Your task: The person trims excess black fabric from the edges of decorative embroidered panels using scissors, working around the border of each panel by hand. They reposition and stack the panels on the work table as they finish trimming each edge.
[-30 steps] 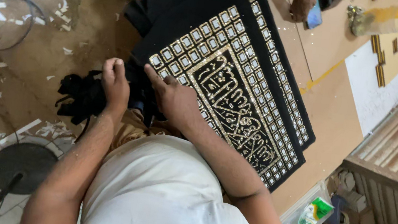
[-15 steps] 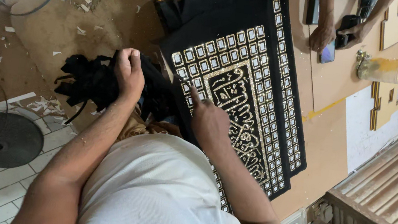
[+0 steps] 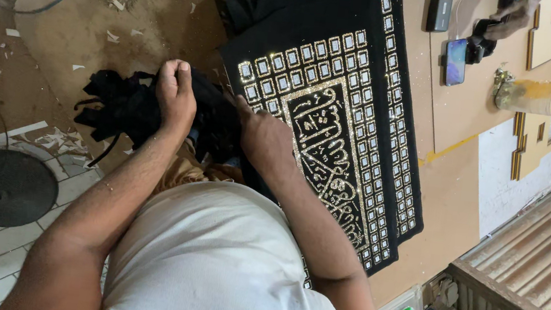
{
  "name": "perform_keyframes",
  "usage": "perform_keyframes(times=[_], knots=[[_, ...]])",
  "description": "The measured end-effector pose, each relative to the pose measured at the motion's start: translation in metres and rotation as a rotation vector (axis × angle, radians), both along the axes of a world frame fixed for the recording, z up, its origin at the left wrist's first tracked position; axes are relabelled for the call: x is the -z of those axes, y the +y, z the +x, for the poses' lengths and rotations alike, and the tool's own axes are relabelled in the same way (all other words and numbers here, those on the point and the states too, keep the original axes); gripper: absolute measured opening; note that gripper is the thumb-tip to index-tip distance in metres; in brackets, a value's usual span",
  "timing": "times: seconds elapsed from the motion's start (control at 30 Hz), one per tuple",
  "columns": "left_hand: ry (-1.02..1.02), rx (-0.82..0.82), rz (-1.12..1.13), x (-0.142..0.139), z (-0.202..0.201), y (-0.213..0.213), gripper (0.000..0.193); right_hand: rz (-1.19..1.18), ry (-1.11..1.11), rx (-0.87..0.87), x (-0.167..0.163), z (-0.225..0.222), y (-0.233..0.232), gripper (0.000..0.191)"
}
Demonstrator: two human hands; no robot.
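Observation:
A black panel with a gold glitter border of small squares and a gold ornament in its middle lies on a brown board. My left hand is closed on a bundle of black cloth that hangs off the panel's near corner over the floor. My right hand sits at the panel's near edge, one finger stretched along the glitter border. Its other fingers curl down over the edge into the dark fabric and are partly hidden. The two hands are about a hand's width apart.
A phone, a dark box and a yellowish plastic bottle lie on the brown board past the panel. Below left, a round black stand base sits on dusty tiles with paper scraps. A corrugated shutter runs along the right.
My right hand has slid off the panel's decorated face back to its near edge. My left hand keeps its hold on the black cloth bundle, and the view has shifted slightly.

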State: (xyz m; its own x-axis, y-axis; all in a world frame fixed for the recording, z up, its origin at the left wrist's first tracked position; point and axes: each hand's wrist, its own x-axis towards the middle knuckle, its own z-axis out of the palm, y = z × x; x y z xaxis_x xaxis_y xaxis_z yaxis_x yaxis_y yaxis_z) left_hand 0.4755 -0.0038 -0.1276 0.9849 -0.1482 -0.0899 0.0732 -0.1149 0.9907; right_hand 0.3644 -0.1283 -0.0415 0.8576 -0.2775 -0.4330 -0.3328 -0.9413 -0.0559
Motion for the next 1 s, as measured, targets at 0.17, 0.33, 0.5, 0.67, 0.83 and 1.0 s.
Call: perform_keyframes(times=[0.17, 0.33, 0.5, 0.67, 0.83, 1.0], knots=[[-0.117, -0.058, 0.106, 0.007, 0.007, 0.005, 0.023, 0.030, -0.097, 0.016, -0.021, -0.059, 0.004, 0.064], [-0.030, -0.029, 0.025, 0.016, 0.008, 0.009, 0.023, 0.120, -0.019, 0.175, -0.078, -0.104, 0.001, 0.042], [0.010, 0.052, -0.017, 0.015, 0.007, 0.009, 0.025, 0.243, -0.316, 0.135, -0.069, -0.082, 0.006, 0.053], [0.081, 0.050, -0.008, 0.007, 0.001, 0.007, 0.026, 0.115, -0.225, 0.047, -0.008, -0.051, 0.002, 0.049], [-0.121, -0.055, 0.058, 0.010, 0.003, 0.011, 0.026, 0.067, 0.028, 0.044, 0.002, -0.111, 0.007, 0.056], [-0.131, -0.187, 0.109, 0.010, -0.002, 0.043, 0.027, 0.107, 0.094, 0.072, -0.034, -0.210, 0.008, 0.050]])
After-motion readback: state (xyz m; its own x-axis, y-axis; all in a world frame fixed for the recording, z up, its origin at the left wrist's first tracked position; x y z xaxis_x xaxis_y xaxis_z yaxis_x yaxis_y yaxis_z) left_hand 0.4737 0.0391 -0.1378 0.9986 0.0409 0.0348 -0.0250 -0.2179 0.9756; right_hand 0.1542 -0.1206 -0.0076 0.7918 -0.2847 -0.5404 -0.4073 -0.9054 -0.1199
